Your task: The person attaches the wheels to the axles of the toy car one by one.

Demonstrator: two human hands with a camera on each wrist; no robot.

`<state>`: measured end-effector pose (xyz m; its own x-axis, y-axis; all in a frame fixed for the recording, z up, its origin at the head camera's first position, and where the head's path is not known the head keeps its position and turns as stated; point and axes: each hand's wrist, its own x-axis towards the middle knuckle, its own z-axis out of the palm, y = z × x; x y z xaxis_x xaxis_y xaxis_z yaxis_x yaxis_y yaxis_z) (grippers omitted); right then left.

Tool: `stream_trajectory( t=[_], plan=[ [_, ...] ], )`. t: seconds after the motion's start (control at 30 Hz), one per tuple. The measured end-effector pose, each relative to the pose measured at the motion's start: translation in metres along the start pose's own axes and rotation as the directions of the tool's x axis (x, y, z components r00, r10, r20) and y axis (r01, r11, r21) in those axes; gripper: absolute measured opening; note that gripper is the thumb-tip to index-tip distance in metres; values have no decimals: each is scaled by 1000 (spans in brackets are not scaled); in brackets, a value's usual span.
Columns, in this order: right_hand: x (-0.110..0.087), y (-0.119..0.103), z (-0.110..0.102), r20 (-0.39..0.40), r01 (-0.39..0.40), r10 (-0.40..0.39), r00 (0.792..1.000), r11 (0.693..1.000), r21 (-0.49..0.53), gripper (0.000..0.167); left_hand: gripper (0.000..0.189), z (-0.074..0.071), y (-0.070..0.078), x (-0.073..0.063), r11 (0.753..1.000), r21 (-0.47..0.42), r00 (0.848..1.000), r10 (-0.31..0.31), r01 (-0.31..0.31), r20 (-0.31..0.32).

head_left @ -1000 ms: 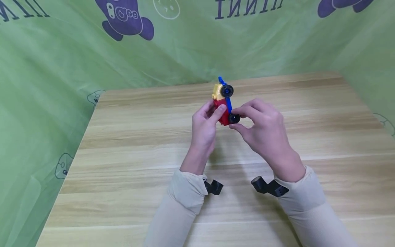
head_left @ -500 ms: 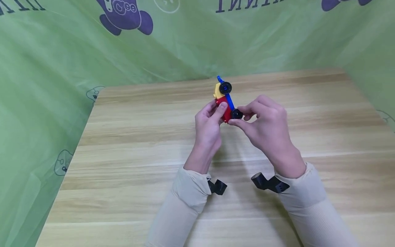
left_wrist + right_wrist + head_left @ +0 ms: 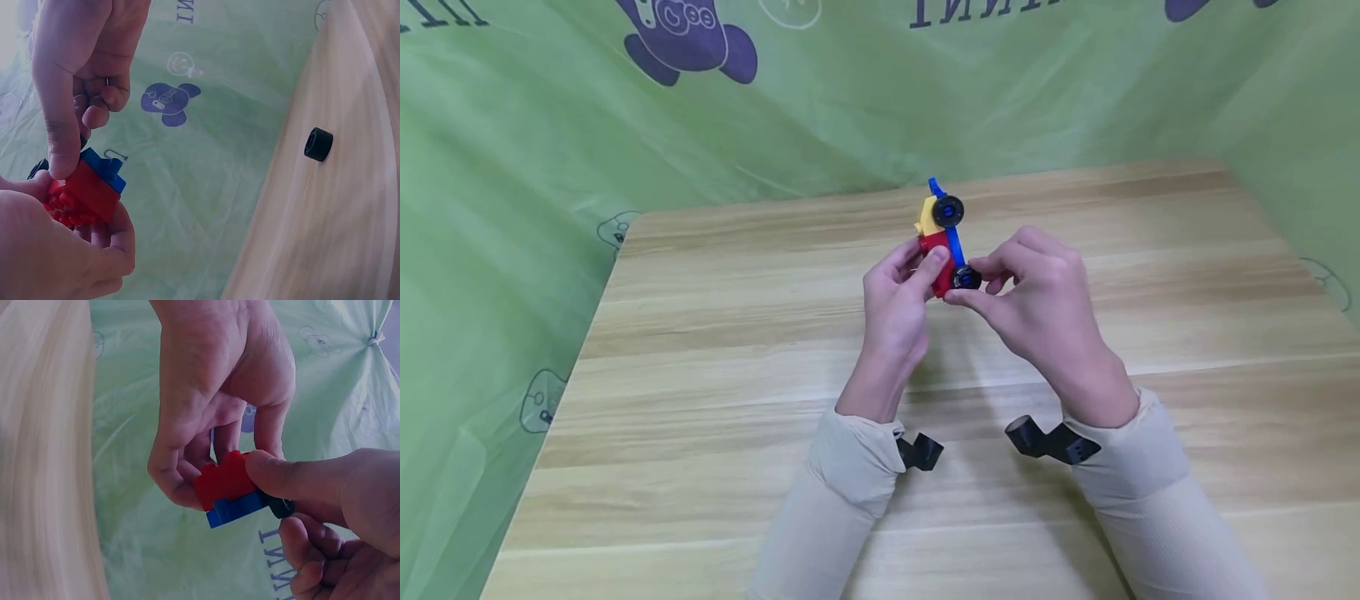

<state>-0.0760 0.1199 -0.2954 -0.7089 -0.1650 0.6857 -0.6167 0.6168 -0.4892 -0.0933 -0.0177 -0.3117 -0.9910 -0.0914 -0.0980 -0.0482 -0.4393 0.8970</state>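
Observation:
A small toy car point(image 3: 938, 242) of red, yellow and blue building bricks is held up over the table, with black wheels showing along one side. My left hand point(image 3: 897, 304) grips its red brick point(image 3: 92, 197), thumb on the near side and fingers behind. With thumb and forefinger, my right hand point(image 3: 1037, 292) pinches the lower black wheel point(image 3: 966, 277) at the end of the blue base point(image 3: 240, 507). The upper wheel point(image 3: 948, 211) sits by the yellow part, beyond both hands. In the right wrist view, the right thumb point(image 3: 269, 467) overlaps the red brick's corner.
A loose black wheel point(image 3: 319, 144) lies on the wooden tabletop point(image 3: 700, 375) in the left wrist view; the head view does not show it. A green printed cloth point(image 3: 850, 108) hangs behind and beside the table. Black wrist cameras point(image 3: 1052, 440) stick out from both cuffs.
The right thumb and forefinger have closed in on the lower wheel from a wider spread. The left hand keeps its grip on the toy car, and the head view has shifted slightly.

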Motion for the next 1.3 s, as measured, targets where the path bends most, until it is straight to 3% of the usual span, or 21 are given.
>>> stream_trajectory(
  t=[0.23, 0.33, 0.47, 0.67, 0.83, 1.13, 1.2, 1.3],
  plan=[
    [-2, -2, 2, 10, -34, 35, 999, 997, -75, 33, 35, -3, -3, 4, 994, -65, 996, -89, 90, 15],
    [-1, -3, 3, 68, -5, 9, 998, 998, -63, 34, 37, -5, -4, 5, 987, -101, 992, -119, 121, 27],
    [2, -3, 0, 174, -12, 13, 985, 1000, -8, 34, 38, -8, -4, 7, 988, -58, 989, -145, 146, 26],
    [10, 6, -15, 226, -173, 188, 956, 981, -86, 33, 41, -16, -2, 10, 984, 61, 984, -170, 166, 49],
    [14, 24, -26, 224, -303, 332, 916, 940, -154, 36, 45, -23, -1, 12, 976, 151, 985, -167, 158, 48],
    [17, 55, -26, 280, -441, 496, 822, 865, -240, 43, 64, -29, 1, 14, 982, 124, 989, -149, 146, 16],
    [17, 62, -24, 321, -455, 527, 787, 847, -276, 43, 59, -29, 1, 14, 981, 140, 991, -137, 135, 2],
    [17, 71, -22, 425, -460, 572, 701, 819, -343, 44, 51, -31, 2, 14, 978, 164, 992, -128, 129, -15]
  ],
)
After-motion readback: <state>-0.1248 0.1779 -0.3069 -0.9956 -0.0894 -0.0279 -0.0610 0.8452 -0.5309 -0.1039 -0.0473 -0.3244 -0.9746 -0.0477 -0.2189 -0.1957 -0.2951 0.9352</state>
